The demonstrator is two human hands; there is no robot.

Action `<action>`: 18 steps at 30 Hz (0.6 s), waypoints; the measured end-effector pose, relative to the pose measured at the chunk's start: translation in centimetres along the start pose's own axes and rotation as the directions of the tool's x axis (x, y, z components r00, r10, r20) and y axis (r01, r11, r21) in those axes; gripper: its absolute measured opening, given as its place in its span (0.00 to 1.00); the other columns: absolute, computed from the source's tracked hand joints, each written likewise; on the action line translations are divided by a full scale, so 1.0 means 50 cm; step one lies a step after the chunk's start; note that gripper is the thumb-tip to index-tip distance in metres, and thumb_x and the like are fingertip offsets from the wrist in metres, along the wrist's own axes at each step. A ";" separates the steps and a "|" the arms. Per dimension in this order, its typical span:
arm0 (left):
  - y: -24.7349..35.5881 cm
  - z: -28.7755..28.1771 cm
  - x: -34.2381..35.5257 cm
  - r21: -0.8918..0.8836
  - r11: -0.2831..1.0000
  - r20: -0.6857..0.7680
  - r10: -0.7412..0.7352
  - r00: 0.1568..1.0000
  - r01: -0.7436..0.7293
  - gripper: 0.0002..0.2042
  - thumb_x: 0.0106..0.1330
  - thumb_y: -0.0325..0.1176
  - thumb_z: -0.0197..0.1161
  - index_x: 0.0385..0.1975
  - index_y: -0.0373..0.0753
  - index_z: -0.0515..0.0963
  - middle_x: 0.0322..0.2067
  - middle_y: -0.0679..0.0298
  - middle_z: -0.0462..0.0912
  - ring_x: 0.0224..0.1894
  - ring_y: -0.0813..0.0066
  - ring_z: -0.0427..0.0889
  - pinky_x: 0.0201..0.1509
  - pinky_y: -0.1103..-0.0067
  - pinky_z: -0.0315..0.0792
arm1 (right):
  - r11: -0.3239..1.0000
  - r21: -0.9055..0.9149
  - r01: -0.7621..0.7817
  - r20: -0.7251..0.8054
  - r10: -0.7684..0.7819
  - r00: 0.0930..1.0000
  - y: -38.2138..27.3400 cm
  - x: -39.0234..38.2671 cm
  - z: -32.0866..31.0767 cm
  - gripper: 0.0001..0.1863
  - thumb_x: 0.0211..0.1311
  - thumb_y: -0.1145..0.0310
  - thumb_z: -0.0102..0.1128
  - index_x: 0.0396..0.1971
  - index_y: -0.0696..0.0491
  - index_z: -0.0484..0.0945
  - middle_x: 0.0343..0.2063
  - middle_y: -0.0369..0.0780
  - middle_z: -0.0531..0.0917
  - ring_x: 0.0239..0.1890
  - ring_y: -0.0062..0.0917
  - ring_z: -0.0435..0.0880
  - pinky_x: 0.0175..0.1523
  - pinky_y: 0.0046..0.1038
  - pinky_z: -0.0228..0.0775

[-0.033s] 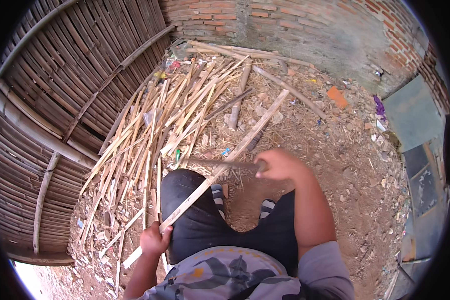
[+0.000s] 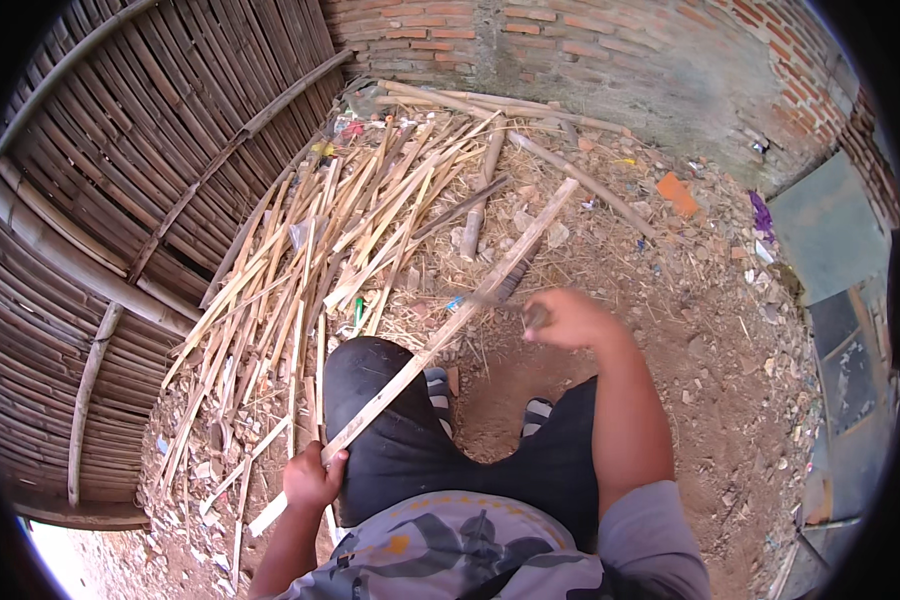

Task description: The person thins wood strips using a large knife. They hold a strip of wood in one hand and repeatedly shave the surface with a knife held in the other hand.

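Observation:
A long pale bamboo strip (image 2: 389, 394) slants from low left across my left thigh toward the upper middle. My left hand (image 2: 311, 475) is closed round its lower part. My right hand (image 2: 562, 321), to the right of the strip, is closed on the handle of a blade (image 2: 488, 300), which is blurred and stretches left over the strip; whether it touches the strip I cannot tell. My legs (image 2: 370, 390) are bent, with sandalled feet visible between them.
Loose bamboo strips (image 2: 270, 280) pile at the left, below a slatted bamboo wall (image 2: 120, 200). Poles (image 2: 580, 190) lie before a brick wall (image 2: 650, 70) at the back. Grey sheets (image 2: 830, 225) lean at the right. Rubble and an orange scrap (image 2: 677, 195) lie on the dirt.
My right hand has shifted slightly right and upward, and the blade with it now angles more upward and is more blurred. My left hand holds the strip in nearly the same place.

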State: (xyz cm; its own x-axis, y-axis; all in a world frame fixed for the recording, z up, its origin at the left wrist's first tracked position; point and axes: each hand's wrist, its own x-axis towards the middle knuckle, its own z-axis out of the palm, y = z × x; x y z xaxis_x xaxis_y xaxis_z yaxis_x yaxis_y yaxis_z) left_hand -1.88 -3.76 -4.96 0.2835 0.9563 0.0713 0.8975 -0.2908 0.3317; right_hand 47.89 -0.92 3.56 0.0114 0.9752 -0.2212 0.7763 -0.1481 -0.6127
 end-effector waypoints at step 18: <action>0.023 -0.034 0.001 0.049 0.998 0.062 -0.048 0.997 0.045 0.26 0.67 0.58 0.60 0.27 0.36 0.75 0.19 0.47 0.80 0.25 0.42 0.83 0.31 0.55 0.75 | 0.982 -0.030 -0.186 -0.065 0.184 0.981 0.041 -0.006 -0.036 0.22 0.55 0.57 0.73 0.45 0.54 0.82 0.42 0.48 0.86 0.48 0.42 0.85 0.52 0.40 0.76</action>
State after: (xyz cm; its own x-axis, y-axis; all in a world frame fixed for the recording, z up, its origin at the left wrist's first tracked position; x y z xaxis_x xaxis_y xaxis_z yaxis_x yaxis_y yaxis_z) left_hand -1.44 -3.98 -2.96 0.2603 0.9655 -0.0031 0.9248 -0.2484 0.2881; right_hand 50.61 -1.22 3.74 0.1950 0.9400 -0.2801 0.7790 -0.3219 -0.5382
